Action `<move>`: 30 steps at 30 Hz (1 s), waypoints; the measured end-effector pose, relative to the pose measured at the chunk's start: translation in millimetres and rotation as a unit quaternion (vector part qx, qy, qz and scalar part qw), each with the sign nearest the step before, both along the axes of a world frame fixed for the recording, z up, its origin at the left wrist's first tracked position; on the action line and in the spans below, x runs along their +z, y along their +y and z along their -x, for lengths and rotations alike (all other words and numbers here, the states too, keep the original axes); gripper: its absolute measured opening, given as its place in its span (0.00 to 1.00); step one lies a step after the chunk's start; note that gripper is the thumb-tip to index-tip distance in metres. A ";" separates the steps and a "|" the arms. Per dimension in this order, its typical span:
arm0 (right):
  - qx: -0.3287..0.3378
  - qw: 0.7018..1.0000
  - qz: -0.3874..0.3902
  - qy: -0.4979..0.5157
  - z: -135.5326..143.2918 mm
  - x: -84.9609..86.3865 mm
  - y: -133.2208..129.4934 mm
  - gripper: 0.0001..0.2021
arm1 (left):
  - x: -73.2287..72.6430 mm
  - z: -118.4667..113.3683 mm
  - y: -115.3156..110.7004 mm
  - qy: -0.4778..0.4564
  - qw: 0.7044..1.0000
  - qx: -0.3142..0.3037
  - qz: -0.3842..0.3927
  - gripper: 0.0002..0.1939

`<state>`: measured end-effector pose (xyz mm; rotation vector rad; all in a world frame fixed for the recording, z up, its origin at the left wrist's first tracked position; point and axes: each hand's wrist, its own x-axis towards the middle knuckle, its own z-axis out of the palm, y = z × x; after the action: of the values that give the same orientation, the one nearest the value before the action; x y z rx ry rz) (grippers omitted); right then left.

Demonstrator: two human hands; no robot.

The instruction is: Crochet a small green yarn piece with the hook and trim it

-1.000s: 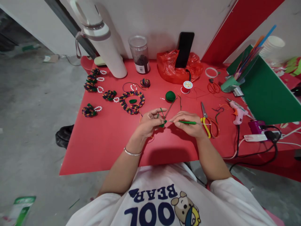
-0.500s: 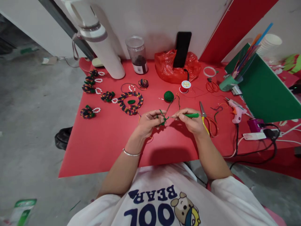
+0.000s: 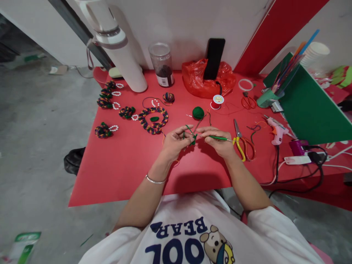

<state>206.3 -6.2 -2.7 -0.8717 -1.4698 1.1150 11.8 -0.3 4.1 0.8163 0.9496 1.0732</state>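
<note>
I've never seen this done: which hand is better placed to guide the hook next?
Right, I'd judge: the right hand holds the green hook near the small green piece, while the left hand pinches that piece with yarn around its fingers.

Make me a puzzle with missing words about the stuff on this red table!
The hand holding the green-handled hook is the person's ____ one.
The other hand holds a small yarn piece coloured ____.
The black phone stands against a plastic bag coloured ____.
The glue gun has a body coloured ____.

Missing words: right; green; red; pink.
</note>
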 end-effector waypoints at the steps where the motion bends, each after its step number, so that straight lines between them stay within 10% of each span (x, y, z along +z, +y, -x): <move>1: 0.005 1.000 -0.005 0.005 1.3 0.6 0.0 0.05 | -0.5 -0.4 -0.4 0.008 1.000 -0.002 -0.002 0.30; 30: -0.032 0.999 -0.013 -0.027 -2.4 -1.4 3.2 0.05 | -4.6 -3.5 -1.1 -0.012 0.999 0.024 -0.020 0.30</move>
<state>208.7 -2.9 -4.2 -0.9305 -1.4866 1.0297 15.3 -1.3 -0.5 0.8141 0.9345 1.1449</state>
